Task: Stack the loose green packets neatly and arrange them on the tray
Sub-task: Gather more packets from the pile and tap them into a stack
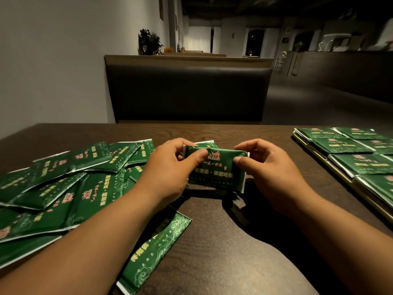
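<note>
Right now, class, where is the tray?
In the head view, the tray sits at the table's right edge, beyond the right hand, with green packets laid neatly on it.

Left hand [168,173] and right hand [270,167] are bare, with short thumbnails. Left forearm [95,241] and right forearm [340,231] are bare from the wrist to the lower frame edge.

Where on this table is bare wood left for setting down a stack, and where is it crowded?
Free: the far strip of table between the held stack and the bench; the wedge between the right hand and the tray; the near patch bordered by the stack and a lone packet. Crowded: the left side under loose packets, and the tray, covered in laid packets.
</note>
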Motion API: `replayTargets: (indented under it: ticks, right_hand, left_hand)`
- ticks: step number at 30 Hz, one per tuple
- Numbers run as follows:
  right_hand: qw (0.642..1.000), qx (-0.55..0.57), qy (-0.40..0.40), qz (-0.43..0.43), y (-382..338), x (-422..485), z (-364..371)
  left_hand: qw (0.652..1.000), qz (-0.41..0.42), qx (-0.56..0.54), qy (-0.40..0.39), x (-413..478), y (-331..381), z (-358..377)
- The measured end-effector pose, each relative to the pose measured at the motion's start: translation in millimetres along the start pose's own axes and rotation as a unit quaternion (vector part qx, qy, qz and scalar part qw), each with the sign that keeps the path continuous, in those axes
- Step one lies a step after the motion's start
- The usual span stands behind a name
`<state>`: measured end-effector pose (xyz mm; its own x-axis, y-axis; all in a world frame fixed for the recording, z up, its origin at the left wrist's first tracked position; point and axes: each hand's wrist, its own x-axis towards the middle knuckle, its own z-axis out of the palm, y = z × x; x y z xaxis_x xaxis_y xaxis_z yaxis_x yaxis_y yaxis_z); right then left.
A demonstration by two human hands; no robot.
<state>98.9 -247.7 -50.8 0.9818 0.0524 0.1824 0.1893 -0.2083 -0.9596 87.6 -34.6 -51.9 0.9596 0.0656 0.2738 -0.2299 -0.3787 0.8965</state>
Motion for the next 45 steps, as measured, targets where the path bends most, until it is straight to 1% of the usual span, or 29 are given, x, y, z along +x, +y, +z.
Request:
replayTargets:
  ticks: [2, 4, 6, 8, 10, 12, 13, 15, 17, 19, 20, 22, 25, 28, 30, 32, 34, 36, 38, 40, 44, 45]
  right_hand:
    - [0.999, 0.014, 0.033, 0.036, -1.2, 3.4, -2.7]
    - [0.995, 0.019, 0.054, 0.081, -1.8, 8.1, -9.6]
    - [0.992, -0.059, 0.04, 0.107, -2.7, 12.2, -16.9]
    - [0.977, -0.188, -0.014, 0.105, -3.6, 11.2, -19.6]
    - [0.945, -0.314, -0.052, 0.077, -2.1, 9.0, -18.2]
    - [0.916, -0.396, -0.05, 0.039, -2.5, 5.6, -16.2]
    - [0.911, -0.41, -0.043, 0.012, -4.5, 3.3, -15.8]
    - [0.914, -0.401, -0.049, -0.047, -9.0, -1.4, -14.6]
    - [0.907, -0.395, -0.108, -0.093, -14.2, -6.6, -10.6]
    - [0.886, -0.407, -0.199, -0.101, -17.4, -11.3, -5.2]
    - [0.876, -0.414, -0.23, -0.096, -17.1, -11.5, -4.0]
    - [0.871, -0.421, -0.239, -0.084, -18.2, -9.8, -5.9]
    - [0.874, -0.422, -0.23, -0.07, -20.4, -8.9, -11.7]
    - [0.885, -0.412, -0.212, -0.056, -17.5, -9.9, -12.7]
    - [0.898, -0.404, -0.162, -0.063, -13.5, -8.4, -11.4]
    - [0.906, -0.404, -0.103, -0.069, -10.7, -5.7, -10.2]
    - [0.91, -0.403, -0.072, -0.059, -8.5, -3.4, -9.3]
    - [0.913, -0.401, -0.062, -0.045, -6.0, -2.2, -8.8]
    - [0.916, -0.396, -0.062, -0.03, -3.2, -2.0, -7.9]
    - [0.926, -0.371, -0.064, -0.017, -0.8, -1.7, -6.9]
    - [0.947, -0.313, -0.066, -0.001, -0.8, -2.1, -6.0]
    - [0.951, -0.303, -0.067, 0.004, -1.3, -2.2, -5.9]
  left_hand:
    - [0.993, 0.027, 0.107, 0.045, 4.1, -6.9, -2.4]
    - [0.973, 0.04, 0.222, 0.055, 7.2, -13.4, -5.1]
    - [0.952, 0.024, 0.305, 0.012, 9.0, -20.0, -5.8]
    - [0.935, 0.004, 0.351, -0.047, 8.3, -23.2, -3.2]
    - [0.926, -0.004, 0.37, -0.078, 7.2, -23.8, -1.3]
    - [0.925, 0.0, 0.374, -0.071, 7.0, -24.1, -1.5]
    - [0.925, 0.001, 0.375, -0.061, 6.9, -24.2, -1.7]
    - [0.92, 0.002, 0.39, -0.042, 6.4, -23.3, -1.9]
    - [0.913, 0.0, 0.406, -0.024, 5.8, -21.0, -1.4]
    - [0.916, 0.006, 0.4, -0.003, 6.0, -18.4, -1.2]
    - [0.918, 0.01, 0.397, 0.007, 6.1, -17.8, -1.6]
    - [0.92, 0.012, 0.392, 0.019, 6.2, -18.7, -3.1]
    - [0.924, -0.001, 0.382, 0.007, 6.6, -23.7, -4.8]
    - [0.916, -0.036, 0.397, -0.048, 8.1, -26.8, -3.5]
    - [0.908, -0.052, 0.407, -0.08, 8.2, -25.4, -2.4]
    - [0.908, -0.053, 0.405, -0.09, 7.6, -22.4, -2.3]
    - [0.913, -0.044, 0.394, -0.09, 7.0, -20.2, -2.5]
    - [0.923, -0.03, 0.375, -0.08, 7.0, -18.7, -2.8]
    - [0.939, -0.012, 0.339, -0.052, 6.8, -16.6, -4.3]
    - [0.96, -0.002, 0.279, -0.02, 6.2, -12.1, -7.5]
    - [0.981, -0.037, 0.19, -0.009, 6.5, -9.3, -9.6]
    - [0.988, -0.045, 0.147, -0.008, 7.4, -10.1, -9.0]
